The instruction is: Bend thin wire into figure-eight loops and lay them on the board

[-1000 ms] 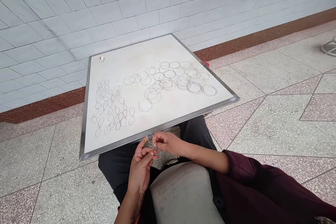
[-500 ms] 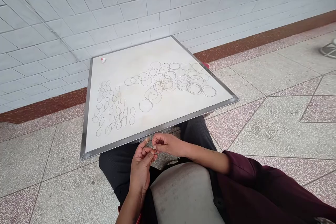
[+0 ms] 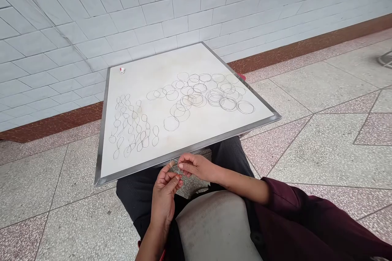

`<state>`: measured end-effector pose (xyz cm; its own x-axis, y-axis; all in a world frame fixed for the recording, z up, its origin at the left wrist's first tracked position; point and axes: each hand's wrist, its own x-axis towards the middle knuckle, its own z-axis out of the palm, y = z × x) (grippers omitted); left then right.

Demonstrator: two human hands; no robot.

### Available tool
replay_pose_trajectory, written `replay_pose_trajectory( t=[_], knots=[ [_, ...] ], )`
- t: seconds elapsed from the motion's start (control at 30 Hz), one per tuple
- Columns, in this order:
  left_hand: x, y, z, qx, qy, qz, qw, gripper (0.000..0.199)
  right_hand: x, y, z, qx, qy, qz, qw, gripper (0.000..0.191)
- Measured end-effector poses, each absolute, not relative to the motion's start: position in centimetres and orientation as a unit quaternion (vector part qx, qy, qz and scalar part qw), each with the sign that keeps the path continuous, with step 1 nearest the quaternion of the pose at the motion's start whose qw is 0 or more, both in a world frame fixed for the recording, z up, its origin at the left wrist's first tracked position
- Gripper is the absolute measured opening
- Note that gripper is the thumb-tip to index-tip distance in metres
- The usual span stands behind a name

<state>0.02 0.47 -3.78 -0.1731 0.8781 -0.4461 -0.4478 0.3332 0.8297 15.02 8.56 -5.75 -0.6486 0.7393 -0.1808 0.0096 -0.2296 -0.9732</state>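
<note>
A pale, scuffed padded cover (image 3: 214, 228) sits at the bottom of the view, with dark trousers (image 3: 131, 189) showing beside and beyond it and a maroon sleeve (image 3: 294, 224) on the right arm; the left hand (image 3: 163, 191) and the right hand (image 3: 196, 167) are close together, both narrowly pinched on a thin wire loop (image 3: 177, 170); the left thumb and forefinger hold its lower side, the right thumb and fingers its upper side, and the loop sits between the hands, just nearer than the board's edge; its exact shape is too fine to tell.

Beyond the hands, a white board with a metal frame (image 3: 196, 134) rests across the knees; on it, a cluster of figure-eight wire pieces (image 3: 131, 126) lies towards the left, and many round wire rings (image 3: 199, 94) lie overlapping towards the right; a small red-and-white object (image 3: 122, 70) sits near the far left corner; a bit of something red (image 3: 241, 76) shows just past the far right edge.

Around the board is a speckled terrazzo floor (image 3: 321, 151) with pinkish inlaid bands; farther off, a brown skirting band (image 3: 306, 47) runs along the foot of a white tiled wall (image 3: 153, 20).
</note>
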Motion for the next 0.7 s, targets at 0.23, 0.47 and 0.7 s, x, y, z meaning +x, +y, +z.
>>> replay_pose_trajectory(
  t=[0.23, 0.47, 0.7],
  knots=[
    [-0.3, 1.0, -3.4, 0.204, 0.537, 0.548, 0.608, 0.048, 14.4, 9.3, -5.3, -0.347, -0.547, 0.709, 0.279, 0.028],
    [-1.1, 2.6, -2.3, 0.204, 0.534, 0.575, 0.585, 0.055, 13.1, 11.8, -4.1, -0.348, -0.551, 0.700, 0.292, 0.025],
    [-2.0, 3.7, -1.7, 0.212, 0.538, 0.608, 0.544, 0.052, 11.4, 13.9, -2.8, -0.331, -0.579, 0.681, 0.303, 0.024]
  ],
)
